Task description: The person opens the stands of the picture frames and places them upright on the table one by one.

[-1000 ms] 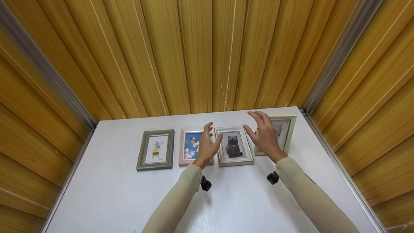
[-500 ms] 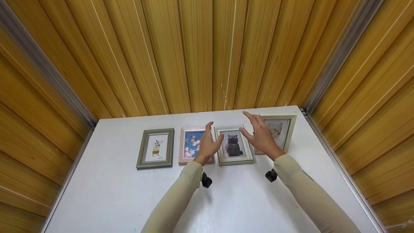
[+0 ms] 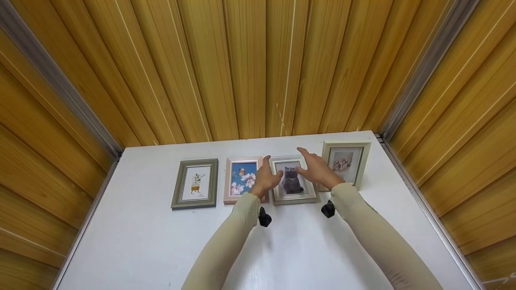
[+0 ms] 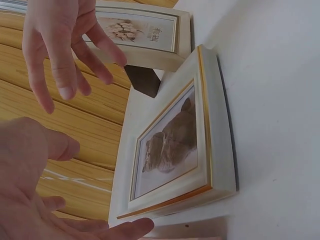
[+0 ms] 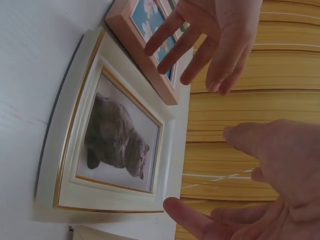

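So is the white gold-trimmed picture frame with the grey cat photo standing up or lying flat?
Lying flat. The white gold-trimmed cat frame rests face up on the white table, its edge flush with the surface in both wrist views.

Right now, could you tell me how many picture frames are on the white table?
4, in one row: green frame leftmost, pink frame, cat frame between both hands, cream frame rightmost.

Glossy cream cat frame (image 3: 293, 181), matt white table (image 3: 141, 241)
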Demonstrator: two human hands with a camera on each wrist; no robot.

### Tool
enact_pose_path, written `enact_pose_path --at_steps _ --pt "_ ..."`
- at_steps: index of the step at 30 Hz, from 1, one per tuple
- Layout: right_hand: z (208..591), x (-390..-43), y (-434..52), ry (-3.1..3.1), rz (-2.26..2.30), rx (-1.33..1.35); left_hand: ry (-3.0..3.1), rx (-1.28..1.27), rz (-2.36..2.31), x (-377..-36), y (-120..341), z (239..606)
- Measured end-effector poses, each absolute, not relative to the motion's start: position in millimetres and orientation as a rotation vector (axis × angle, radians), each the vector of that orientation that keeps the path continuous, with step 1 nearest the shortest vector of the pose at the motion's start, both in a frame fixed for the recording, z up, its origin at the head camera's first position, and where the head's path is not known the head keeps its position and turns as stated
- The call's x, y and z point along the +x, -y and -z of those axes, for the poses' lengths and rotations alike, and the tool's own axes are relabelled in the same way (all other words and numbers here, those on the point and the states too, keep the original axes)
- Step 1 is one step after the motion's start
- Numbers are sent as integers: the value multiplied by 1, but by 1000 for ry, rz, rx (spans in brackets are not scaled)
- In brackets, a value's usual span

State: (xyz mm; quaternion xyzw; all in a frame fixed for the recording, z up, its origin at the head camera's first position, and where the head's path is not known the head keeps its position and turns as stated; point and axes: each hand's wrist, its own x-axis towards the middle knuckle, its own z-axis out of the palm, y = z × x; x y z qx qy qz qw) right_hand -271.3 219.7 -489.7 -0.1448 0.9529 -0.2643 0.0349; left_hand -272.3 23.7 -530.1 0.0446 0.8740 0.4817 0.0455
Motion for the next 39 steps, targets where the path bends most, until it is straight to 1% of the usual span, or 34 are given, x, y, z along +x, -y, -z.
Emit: enact_pose_path --at_steps 12,30,39 --pt "510 -279 -218 -2841 704 -218 -2718 76 -1276 -278 -36 536" --pt "540 -282 -205 -2949 538 -99 -2772 -143 -1006 -289 -57 547" --pt "552 -281 -199 -3038 445 -111 -2842 -147 -907 -293 -59 553"
